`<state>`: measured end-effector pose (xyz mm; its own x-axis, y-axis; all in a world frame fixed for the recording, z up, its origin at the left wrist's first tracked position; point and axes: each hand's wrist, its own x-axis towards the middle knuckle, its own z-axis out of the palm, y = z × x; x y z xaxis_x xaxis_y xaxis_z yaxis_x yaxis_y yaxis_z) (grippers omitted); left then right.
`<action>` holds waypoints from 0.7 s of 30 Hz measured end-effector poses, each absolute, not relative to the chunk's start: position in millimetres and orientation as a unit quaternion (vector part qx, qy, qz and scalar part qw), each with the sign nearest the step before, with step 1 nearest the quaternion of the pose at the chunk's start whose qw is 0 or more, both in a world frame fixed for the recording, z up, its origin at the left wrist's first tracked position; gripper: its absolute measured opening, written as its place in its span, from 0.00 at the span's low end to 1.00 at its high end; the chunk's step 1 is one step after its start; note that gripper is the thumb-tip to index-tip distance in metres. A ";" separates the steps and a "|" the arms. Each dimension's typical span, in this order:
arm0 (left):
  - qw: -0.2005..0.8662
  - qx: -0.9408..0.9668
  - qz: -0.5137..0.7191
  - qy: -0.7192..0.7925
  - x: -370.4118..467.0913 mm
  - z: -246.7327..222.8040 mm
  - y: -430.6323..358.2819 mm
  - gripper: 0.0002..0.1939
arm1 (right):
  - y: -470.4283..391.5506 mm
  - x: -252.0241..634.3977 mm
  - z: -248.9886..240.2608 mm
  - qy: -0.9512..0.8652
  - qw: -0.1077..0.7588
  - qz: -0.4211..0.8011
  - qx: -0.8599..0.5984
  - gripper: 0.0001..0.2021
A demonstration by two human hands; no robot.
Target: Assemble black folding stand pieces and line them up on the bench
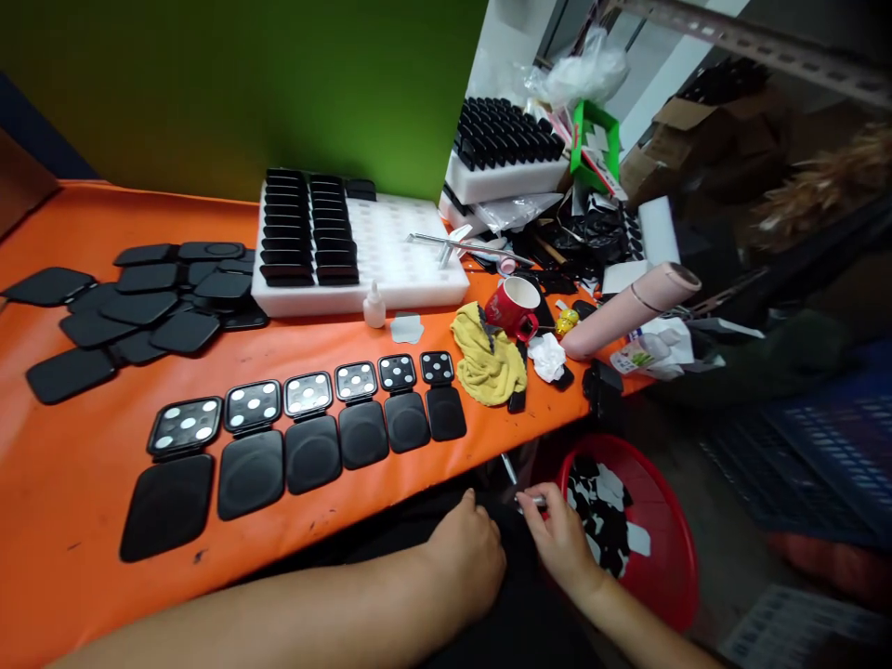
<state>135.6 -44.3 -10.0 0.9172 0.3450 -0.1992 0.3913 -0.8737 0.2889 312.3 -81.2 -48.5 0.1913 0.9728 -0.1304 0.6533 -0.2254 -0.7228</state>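
Note:
My left hand [468,557] is closed in a fist over my dark lap, below the table's front edge. Whatever it may hold is hidden. To its right, my right hand [563,544] pinches a small silvery piece [533,502] between thumb and fingers; its kind is not clear. A thin silvery rod [509,468] shows just above, by the table edge. On the table, several black hinged cases [242,472] lie unfolded in a row. Their upper halves [252,405] carry pale round dots, while the lower halves have a faint circular ring.
A white foam tray [404,243] holds rows of black pieces. Nearby are a dropper bottle [374,307], yellow cloth [488,358], red mug [514,305] and pink bottle [627,311]. Black plates [143,307] pile up at left. A red bin [679,548] with scraps stands right of my hands.

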 end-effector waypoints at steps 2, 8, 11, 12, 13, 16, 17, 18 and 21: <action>0.165 0.961 -0.096 0.201 144.9 -13.7 -50.8 0.17 | -84.4 311.8 -51.8 -0.564 0.269 0.294 -0.723 0.08; 0.179 0.948 -0.152 0.213 156.2 -12.7 -56.0 0.20 | -88.3 309.9 -56.4 -0.532 0.290 0.302 -0.736 0.11; 0.191 0.947 -0.154 0.206 154.2 -10.6 -53.0 0.18 | -86.5 311.8 -57.7 -0.523 0.289 0.336 -0.728 0.12; 0.196 0.947 -0.150 0.204 152.4 -10.2 -51.4 0.17 | -85.3 312.9 -58.2 -0.515 0.286 0.358 -0.724 0.13; 0.201 0.947 -0.145 0.202 150.1 -9.9 -49.9 0.16 | -83.9 313.8 -58.6 -0.499 0.286 0.388 -0.720 0.14; 0.216 0.946 -0.127 0.206 141.2 -9.8 -46.0 0.14 | -80.1 313.7 -58.0 -0.394 0.305 0.512 -0.700 0.17; 0.221 0.945 -0.120 0.211 137.9 -10.0 -45.3 0.14 | -79.5 312.5 -57.0 -0.345 0.317 0.552 -0.690 0.18; 0.226 0.943 -0.114 0.218 134.7 -10.2 -44.8 0.14 | -79.4 311.0 -55.8 -0.295 0.325 0.586 -0.681 0.19; 0.239 0.934 -0.099 0.245 126.5 -11.2 -44.9 0.14 | -81.5 307.3 -52.2 -0.194 0.321 0.643 -0.668 0.18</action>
<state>126.5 -44.9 -11.2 0.8603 0.4106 -0.3022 0.5054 -0.7651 0.3989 307.3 -81.5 -52.2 0.0980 0.6727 -0.7334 -0.1532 -0.7180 -0.6790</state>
